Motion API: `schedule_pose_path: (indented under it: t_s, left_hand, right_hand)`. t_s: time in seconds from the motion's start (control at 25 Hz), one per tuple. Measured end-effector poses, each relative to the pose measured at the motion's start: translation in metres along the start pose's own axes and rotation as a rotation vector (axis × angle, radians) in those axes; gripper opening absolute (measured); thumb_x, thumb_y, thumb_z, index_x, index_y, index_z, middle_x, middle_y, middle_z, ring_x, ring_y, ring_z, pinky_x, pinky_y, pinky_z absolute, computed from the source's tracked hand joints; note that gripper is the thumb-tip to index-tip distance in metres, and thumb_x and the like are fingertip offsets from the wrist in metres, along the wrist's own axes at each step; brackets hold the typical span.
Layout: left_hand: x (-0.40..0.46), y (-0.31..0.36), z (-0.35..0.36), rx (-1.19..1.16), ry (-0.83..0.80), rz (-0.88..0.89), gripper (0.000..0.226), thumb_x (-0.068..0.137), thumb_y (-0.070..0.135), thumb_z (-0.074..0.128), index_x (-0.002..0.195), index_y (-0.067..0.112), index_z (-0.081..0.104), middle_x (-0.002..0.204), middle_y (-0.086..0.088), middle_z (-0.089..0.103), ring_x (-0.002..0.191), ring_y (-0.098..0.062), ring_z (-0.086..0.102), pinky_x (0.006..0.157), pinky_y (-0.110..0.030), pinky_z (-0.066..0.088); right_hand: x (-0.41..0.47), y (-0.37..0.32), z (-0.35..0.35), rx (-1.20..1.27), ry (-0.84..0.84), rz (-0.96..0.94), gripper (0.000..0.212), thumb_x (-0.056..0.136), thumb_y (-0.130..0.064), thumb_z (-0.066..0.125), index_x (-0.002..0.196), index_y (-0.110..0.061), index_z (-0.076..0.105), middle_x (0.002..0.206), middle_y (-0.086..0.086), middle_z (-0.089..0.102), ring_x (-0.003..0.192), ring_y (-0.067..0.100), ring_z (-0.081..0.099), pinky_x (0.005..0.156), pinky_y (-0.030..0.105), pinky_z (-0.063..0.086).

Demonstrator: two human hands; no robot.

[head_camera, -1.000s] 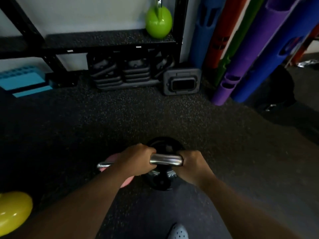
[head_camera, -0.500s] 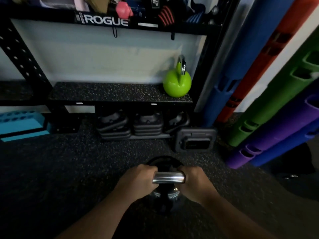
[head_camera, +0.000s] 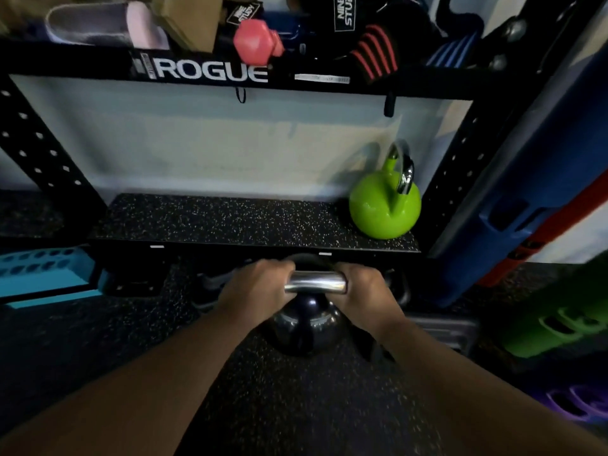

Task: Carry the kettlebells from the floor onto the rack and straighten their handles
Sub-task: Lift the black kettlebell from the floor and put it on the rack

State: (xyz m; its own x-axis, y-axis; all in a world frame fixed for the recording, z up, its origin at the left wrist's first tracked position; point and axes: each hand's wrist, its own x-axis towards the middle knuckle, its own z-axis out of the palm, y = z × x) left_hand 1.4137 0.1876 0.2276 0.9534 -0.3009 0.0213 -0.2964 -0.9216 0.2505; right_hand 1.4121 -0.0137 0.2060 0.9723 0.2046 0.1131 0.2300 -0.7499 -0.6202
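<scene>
A black kettlebell (head_camera: 304, 327) with a shiny steel handle hangs in front of me, held off the floor just before the rack's front edge. My left hand (head_camera: 255, 292) is shut on the left end of its handle. My right hand (head_camera: 363, 296) is shut on the right end. The rack's lower shelf (head_camera: 214, 222) has a speckled black rubber top. A green kettlebell (head_camera: 383, 209) stands at the shelf's right end, its handle turned edge-on to me.
The black upright posts (head_camera: 36, 153) frame the shelf on both sides. The upper shelf (head_camera: 210, 72) carries a pink dumbbell, straps and boxes. Blue, red, green and purple foam tubes (head_camera: 533, 179) lean at the right. A teal block (head_camera: 42, 274) lies low left.
I have stepped closer to the rack with the black kettlebell in both hands. The shelf now fills the view, and the pink and yellow kettlebells on the floor have dropped out of sight.
</scene>
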Motion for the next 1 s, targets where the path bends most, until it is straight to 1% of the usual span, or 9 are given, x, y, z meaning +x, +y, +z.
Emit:
schedule_pose_path:
  t_s: [0.08,0.16,0.24,0.4,0.48,0.6,0.68,0.84,1.0]
  left_hand:
    - [0.051,-0.011,-0.002,-0.001,0.025,-0.027,0.012,0.086,0.025,0.066,0.097,0.021,0.063,0.078,0.006,0.061,0.065,-0.011,0.058,0.056,-0.027,0.049]
    - [0.098,-0.020,-0.006,0.016,0.048,-0.038,0.011,0.085,0.022,0.067,0.095,0.022,0.063,0.076,0.009,0.058,0.060,-0.006,0.050,0.050,-0.021,0.037]
    - [0.138,-0.028,-0.011,0.042,0.078,-0.031,0.011,0.084,0.022,0.067,0.094,0.022,0.063,0.080,0.005,0.063,0.061,-0.009,0.050,0.052,-0.023,0.035]
    - [0.207,-0.046,-0.015,0.047,0.153,-0.035,0.019,0.083,0.018,0.070,0.101,0.017,0.065,0.086,-0.001,0.065,0.071,-0.016,0.053,0.063,-0.028,0.039]
    - [0.229,-0.053,-0.010,0.034,0.159,-0.062,0.019,0.082,0.015,0.070,0.100,0.015,0.063,0.085,0.000,0.061,0.073,-0.017,0.052,0.064,-0.029,0.038]
    - [0.251,-0.066,-0.008,-0.022,0.124,-0.108,0.016,0.083,0.013,0.070,0.098,0.012,0.064,0.088,-0.005,0.065,0.078,-0.023,0.060,0.069,-0.034,0.048]
    - [0.266,-0.075,-0.011,-0.057,0.109,-0.153,0.018,0.083,0.015,0.070,0.099,0.010,0.065,0.088,-0.008,0.066,0.079,-0.026,0.062,0.071,-0.037,0.050]
    - [0.286,-0.085,-0.009,-0.102,0.111,-0.213,0.017,0.082,0.017,0.072,0.096,0.012,0.064,0.079,-0.003,0.058,0.071,-0.023,0.055,0.064,-0.032,0.038]
    - [0.285,-0.091,-0.005,-0.128,0.110,-0.202,0.023,0.083,0.020,0.072,0.100,0.012,0.059,0.088,-0.008,0.065,0.075,-0.024,0.059,0.064,-0.033,0.043]
  right_hand:
    - [0.050,0.012,-0.003,0.022,0.045,-0.006,0.017,0.075,-0.022,0.072,0.090,-0.024,0.065,0.071,-0.008,0.066,0.064,0.006,0.056,0.056,0.013,0.033]
    - [0.097,0.023,-0.009,-0.014,0.088,-0.021,0.016,0.076,-0.019,0.073,0.091,-0.020,0.067,0.074,-0.003,0.066,0.073,0.015,0.057,0.061,0.020,0.033]
    - [0.136,0.031,-0.014,-0.178,0.127,-0.042,0.018,0.078,-0.025,0.071,0.093,-0.018,0.067,0.082,0.007,0.071,0.090,0.031,0.055,0.070,0.032,0.031]
    - [0.207,0.040,-0.016,-0.422,0.166,0.005,0.022,0.082,-0.035,0.064,0.099,-0.021,0.064,0.096,0.006,0.072,0.107,0.033,0.049,0.072,0.037,0.025]
    - [0.232,0.042,-0.011,-0.396,0.115,0.070,0.019,0.085,-0.030,0.063,0.102,-0.020,0.062,0.103,0.008,0.070,0.110,0.035,0.050,0.074,0.037,0.035]
    - [0.261,0.043,-0.005,-0.335,0.046,0.132,0.020,0.087,-0.026,0.062,0.105,-0.017,0.061,0.108,0.013,0.069,0.108,0.037,0.057,0.078,0.037,0.046]
    - [0.281,0.042,-0.002,-0.309,-0.008,0.138,0.020,0.089,-0.025,0.061,0.106,-0.014,0.060,0.108,0.017,0.068,0.106,0.039,0.058,0.081,0.038,0.047]
    - [0.309,0.045,-0.002,-0.257,-0.068,0.159,0.017,0.090,-0.020,0.059,0.103,-0.010,0.059,0.107,0.019,0.068,0.104,0.039,0.060,0.095,0.041,0.042]
    - [0.307,0.051,0.000,-0.212,-0.075,0.175,0.018,0.090,-0.023,0.059,0.104,-0.011,0.057,0.107,0.018,0.066,0.105,0.041,0.057,0.087,0.040,0.046]
